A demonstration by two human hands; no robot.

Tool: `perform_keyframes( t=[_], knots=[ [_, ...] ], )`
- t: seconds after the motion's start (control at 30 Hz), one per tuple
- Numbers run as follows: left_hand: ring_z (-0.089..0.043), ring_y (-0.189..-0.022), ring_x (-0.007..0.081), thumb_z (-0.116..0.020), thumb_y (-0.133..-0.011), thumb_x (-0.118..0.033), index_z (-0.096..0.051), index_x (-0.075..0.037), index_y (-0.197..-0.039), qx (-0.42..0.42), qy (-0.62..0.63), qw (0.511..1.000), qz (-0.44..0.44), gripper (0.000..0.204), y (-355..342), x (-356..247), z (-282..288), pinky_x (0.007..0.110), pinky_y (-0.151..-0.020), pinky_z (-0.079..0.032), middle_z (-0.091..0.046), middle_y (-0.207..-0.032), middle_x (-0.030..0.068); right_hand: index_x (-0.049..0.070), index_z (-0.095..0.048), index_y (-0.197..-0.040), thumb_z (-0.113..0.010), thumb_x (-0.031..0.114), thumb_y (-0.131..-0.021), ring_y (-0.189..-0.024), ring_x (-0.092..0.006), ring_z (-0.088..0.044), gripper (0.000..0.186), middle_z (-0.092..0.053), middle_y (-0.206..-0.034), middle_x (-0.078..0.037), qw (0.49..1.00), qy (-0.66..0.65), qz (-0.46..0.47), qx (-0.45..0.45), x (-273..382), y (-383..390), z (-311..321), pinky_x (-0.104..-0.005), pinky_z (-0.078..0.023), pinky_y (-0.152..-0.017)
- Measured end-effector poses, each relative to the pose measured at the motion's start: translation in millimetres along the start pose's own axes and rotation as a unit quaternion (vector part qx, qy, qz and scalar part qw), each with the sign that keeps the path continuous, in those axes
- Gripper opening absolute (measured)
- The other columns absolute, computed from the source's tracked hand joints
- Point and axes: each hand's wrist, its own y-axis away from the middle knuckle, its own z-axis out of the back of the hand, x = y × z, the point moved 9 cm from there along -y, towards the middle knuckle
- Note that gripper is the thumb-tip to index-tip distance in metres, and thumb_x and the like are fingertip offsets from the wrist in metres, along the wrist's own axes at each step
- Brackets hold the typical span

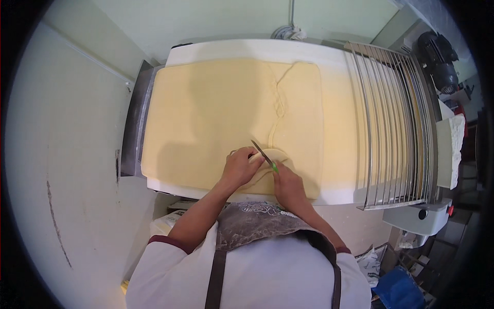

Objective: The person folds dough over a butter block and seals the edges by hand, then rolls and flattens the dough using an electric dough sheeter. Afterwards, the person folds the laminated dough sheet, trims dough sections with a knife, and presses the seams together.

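A wide, pale yellow dough sheet (175,123) lies flat on a white belt (231,50). In my right hand (289,188), near the sheet's front edge, is a small knife (261,151) with a green handle, its blade slanting up and to the left. My left hand (239,167) has its fingers closed on a lifted dough flap (278,155), close beside the blade. The flap curves up between both hands, and its underside is partly hidden. Thin dough strips (278,105) run loosely from the flap toward the far edge of the sheet.
A metal bar guard (393,129) stands over the belt's right end. Beyond it are a black motor (437,61) and a grey machine housing (422,219). A dark metal end plate (135,123) borders the left end. A blue bag (399,289) lies low at the right.
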Motion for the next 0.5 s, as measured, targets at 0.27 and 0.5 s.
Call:
perform_keyframes(
  t=[0.27,0.5],
  knots=[
    [-0.065,-0.074,0.026,-0.07,-0.084,-0.03,-0.068,-0.005,-0.097,-0.045,0.044,0.997,0.036,0.028,2.2,17.5,-1.3,0.037,-0.071,-0.051,-0.069,-0.083,0.0117,0.0,-0.051,-0.125,-0.05,0.014,-0.093,-0.086,-0.0394,-0.065,0.035,-0.065,-0.097,-0.022,0.997,0.026,-0.014,0.067,-18.0,33.8,-1.3,-0.0496,-0.052,-0.074],
    [-0.064,-0.071,0.0237,-0.071,-0.083,-0.034,-0.069,-0.005,-0.087,0.016,0.1,0.992,0.075,0.029,-10.4,19.6,-12.2,0.036,-0.068,-0.05,-0.068,-0.079,0.009,0.001,-0.052,-0.125,-0.052,0.014,-0.092,-0.085,-0.0381,-0.065,0.036,-0.065,-0.098,-0.022,0.999,0.022,0.016,0.047,-21.8,48.5,3.1,-0.0471,-0.053,-0.072]
  ],
)
